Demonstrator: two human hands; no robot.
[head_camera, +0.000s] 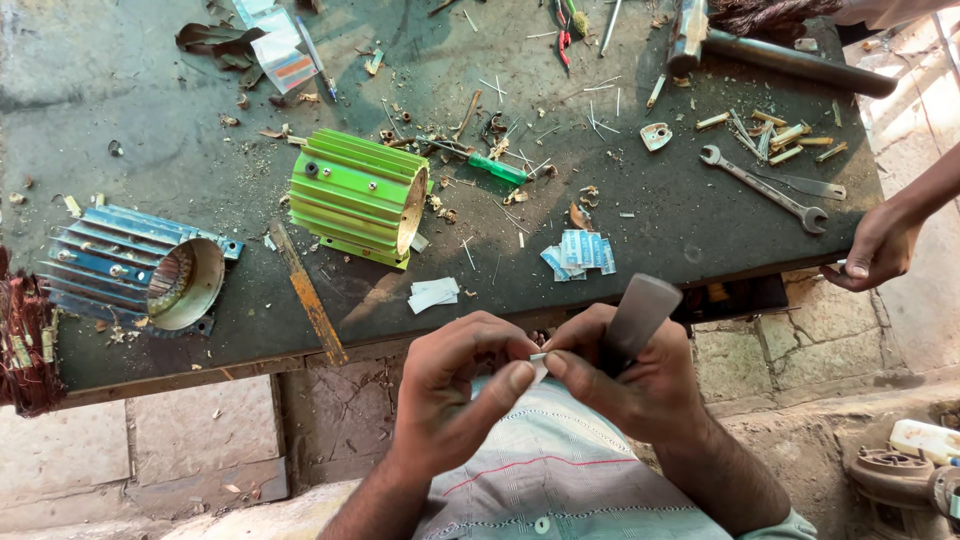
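A dark workbench (120, 60) carries a blue motor housing (140, 268) and a green motor housing (358, 196). Nearer, over the lap, the right hand (630, 375) grips a grey tool handle (636, 315) slanting up-right, while both thumbs and forefingers pinch a small white strip (539, 366) between them; the left hand (455, 385) meets it from the left.

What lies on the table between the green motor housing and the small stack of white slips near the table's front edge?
In the head view, only bare dark tabletop lies between the green motor housing and the white slips.
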